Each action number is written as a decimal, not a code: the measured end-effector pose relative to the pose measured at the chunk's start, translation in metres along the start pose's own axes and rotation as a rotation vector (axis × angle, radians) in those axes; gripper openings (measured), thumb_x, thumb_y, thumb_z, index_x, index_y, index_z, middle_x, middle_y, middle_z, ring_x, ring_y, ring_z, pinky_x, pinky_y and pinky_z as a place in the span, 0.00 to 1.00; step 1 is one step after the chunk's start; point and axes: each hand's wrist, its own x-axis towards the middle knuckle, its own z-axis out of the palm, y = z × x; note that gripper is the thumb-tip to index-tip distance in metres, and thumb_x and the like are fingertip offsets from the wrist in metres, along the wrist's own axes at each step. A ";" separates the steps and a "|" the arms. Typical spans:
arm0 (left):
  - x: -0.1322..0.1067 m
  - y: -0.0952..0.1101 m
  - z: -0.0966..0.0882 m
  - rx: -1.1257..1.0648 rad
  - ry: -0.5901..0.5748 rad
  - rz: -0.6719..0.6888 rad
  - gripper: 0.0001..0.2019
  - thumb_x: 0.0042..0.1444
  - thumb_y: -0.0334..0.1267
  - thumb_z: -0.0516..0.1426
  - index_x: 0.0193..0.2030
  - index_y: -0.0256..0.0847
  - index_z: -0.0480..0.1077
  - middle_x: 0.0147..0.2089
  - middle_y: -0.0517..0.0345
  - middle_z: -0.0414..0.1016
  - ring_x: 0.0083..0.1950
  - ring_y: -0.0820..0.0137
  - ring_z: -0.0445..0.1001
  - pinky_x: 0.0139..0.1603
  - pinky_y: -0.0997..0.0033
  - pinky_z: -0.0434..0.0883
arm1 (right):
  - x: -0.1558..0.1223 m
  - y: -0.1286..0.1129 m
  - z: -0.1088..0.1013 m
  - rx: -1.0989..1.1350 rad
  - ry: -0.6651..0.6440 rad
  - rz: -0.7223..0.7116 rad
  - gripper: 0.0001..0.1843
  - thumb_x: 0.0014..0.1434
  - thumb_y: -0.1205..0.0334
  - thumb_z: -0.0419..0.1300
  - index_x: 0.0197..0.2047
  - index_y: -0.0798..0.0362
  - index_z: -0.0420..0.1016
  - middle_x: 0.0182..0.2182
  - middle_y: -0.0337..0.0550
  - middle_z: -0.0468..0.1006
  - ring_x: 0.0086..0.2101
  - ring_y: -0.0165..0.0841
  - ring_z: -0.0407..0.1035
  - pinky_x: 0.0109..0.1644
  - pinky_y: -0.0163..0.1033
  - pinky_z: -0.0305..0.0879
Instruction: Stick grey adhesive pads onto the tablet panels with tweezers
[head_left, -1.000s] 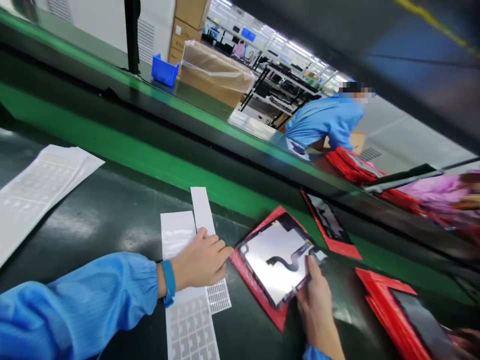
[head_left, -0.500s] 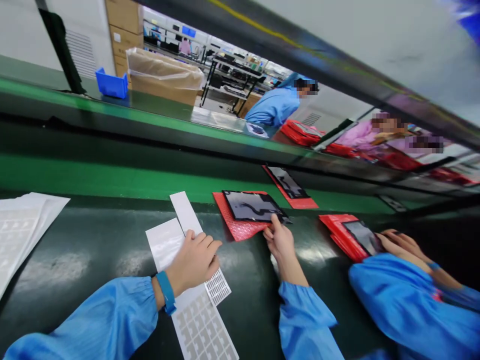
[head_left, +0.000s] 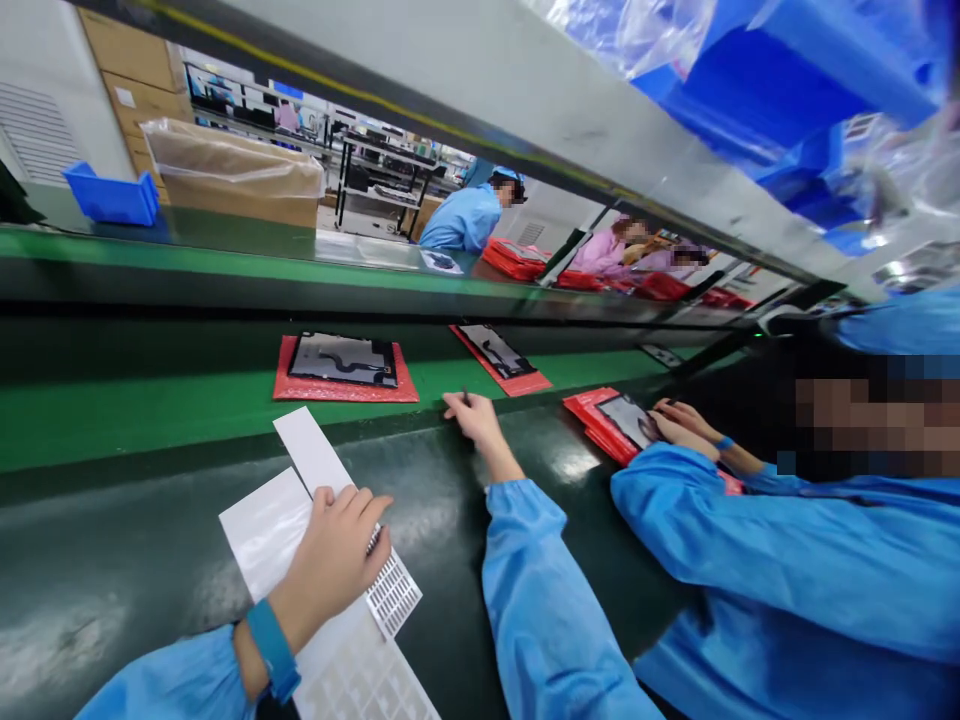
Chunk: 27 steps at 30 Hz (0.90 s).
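Observation:
My left hand (head_left: 337, 552) lies on the white sticker sheets (head_left: 262, 520) on the dark bench, fingers slightly bent and apart, holding nothing. A narrow white strip (head_left: 311, 455) sticks out from under the sheets. My right hand (head_left: 471, 415) reaches to the bench's far edge with its fingers stretched toward the green belt (head_left: 150, 415) and nothing in them. A dark panel with a flex cable on a red pad (head_left: 343, 365) rests on the belt, to the left of that hand and apart from it.
A second panel on a red pad (head_left: 499, 355) lies further along the belt. A co-worker in a blue coat (head_left: 750, 540) sits close on my right, hands on a panel over stacked red pads (head_left: 626, 422). Boxes and a blue bin (head_left: 112, 195) stand beyond the line.
My right hand slid the panel on its red pad from the bench onto the green belt and let go. The view swung right, and the left hand stayed on the sheets.

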 end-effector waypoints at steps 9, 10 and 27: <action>0.002 0.002 0.001 -0.053 -0.026 -0.037 0.14 0.70 0.36 0.52 0.59 0.46 0.70 0.44 0.59 0.75 0.46 0.63 0.71 0.49 0.56 0.54 | 0.094 0.075 -0.083 -0.496 0.435 0.190 0.21 0.72 0.49 0.60 0.57 0.57 0.77 0.51 0.58 0.78 0.55 0.52 0.73 0.60 0.59 0.66; 0.002 0.003 0.001 -0.053 -0.015 -0.038 0.14 0.69 0.36 0.52 0.59 0.46 0.70 0.44 0.60 0.75 0.45 0.63 0.71 0.50 0.56 0.54 | 0.104 0.077 -0.085 -0.519 0.441 0.190 0.23 0.72 0.47 0.59 0.57 0.59 0.77 0.51 0.62 0.77 0.55 0.54 0.72 0.60 0.60 0.67; 0.010 0.000 -0.009 0.132 -0.084 0.075 0.23 0.65 0.34 0.56 0.67 0.46 0.64 0.44 0.59 0.78 0.42 0.66 0.74 0.50 0.60 0.61 | 0.213 0.094 -0.098 0.001 0.327 0.047 0.15 0.73 0.54 0.60 0.38 0.57 0.72 0.27 0.35 0.70 0.25 0.28 0.67 0.30 0.34 0.68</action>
